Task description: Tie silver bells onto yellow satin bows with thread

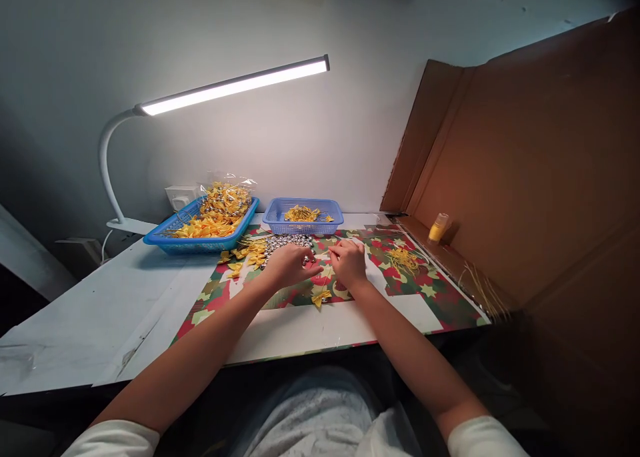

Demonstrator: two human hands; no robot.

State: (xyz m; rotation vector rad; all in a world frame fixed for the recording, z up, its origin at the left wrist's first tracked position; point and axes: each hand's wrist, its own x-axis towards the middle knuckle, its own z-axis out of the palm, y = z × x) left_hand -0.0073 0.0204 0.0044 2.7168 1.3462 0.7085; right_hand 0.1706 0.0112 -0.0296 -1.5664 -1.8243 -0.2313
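My right hand (349,263) is closed in a pinch on a thin yellow cord. The cord runs down to a yellow ribbon bow (321,298) with a small silver bell, lying near the mat's front. To its left, my left hand (289,266) is at the near edge of a pile of silver bells (285,243), its thumb stretched out and apart from the fingers. Something shiny like a bell shows by its fingertips; whether they touch it I cannot tell. Several loose yellow bows (253,251) lie left of the pile.
A blue basket (200,245) heaped with yellow bows and bells stands back left, a smaller blue basket (303,227) behind my hands. Yellow cords (403,260) lie right. A lamp (235,87) hangs above; a small yellow bottle (439,228) stands by the cardboard wall (540,157).
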